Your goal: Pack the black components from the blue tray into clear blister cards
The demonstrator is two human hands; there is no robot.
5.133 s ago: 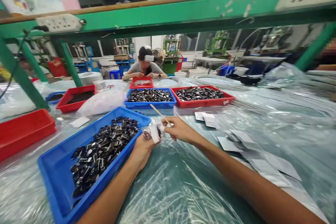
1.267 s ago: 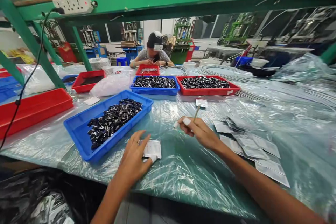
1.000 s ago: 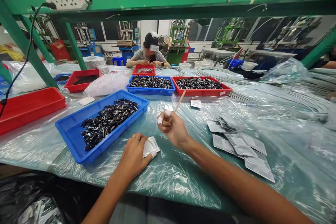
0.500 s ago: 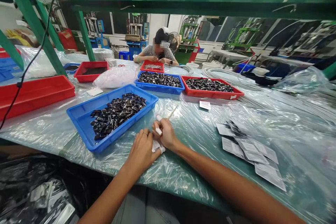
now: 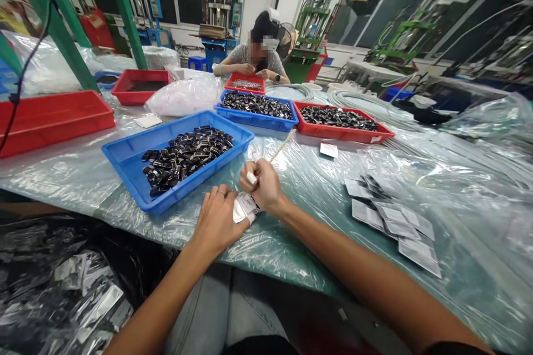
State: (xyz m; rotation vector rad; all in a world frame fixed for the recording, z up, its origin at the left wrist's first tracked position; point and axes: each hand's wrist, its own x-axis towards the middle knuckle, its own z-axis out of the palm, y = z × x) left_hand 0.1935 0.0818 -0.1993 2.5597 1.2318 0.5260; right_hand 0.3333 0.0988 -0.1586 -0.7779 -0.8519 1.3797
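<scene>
My left hand is pinched on a small silver-white packet at the front of the table, with its thumb along the near edge. White wrapping covers the thumb's tip, and a ring is on one finger. Just right of the packet, my right hand is closed around a thin pale stick that slants up and away. A finger of that hand also wears a white cover. What lies under the right hand's fingertips is hidden. Beside both hands is a blue tray holding many small black pieces.
Several flat silver packets lie to the right. Farther back stand a blue tray and a red tray of black pieces. A person works across the table. A black bag with silver wrappers hangs lower left.
The view has tipped downward. My hands have parted a little, so more of the packet shows between them. The stick in my right hand is now more plainly visible.
</scene>
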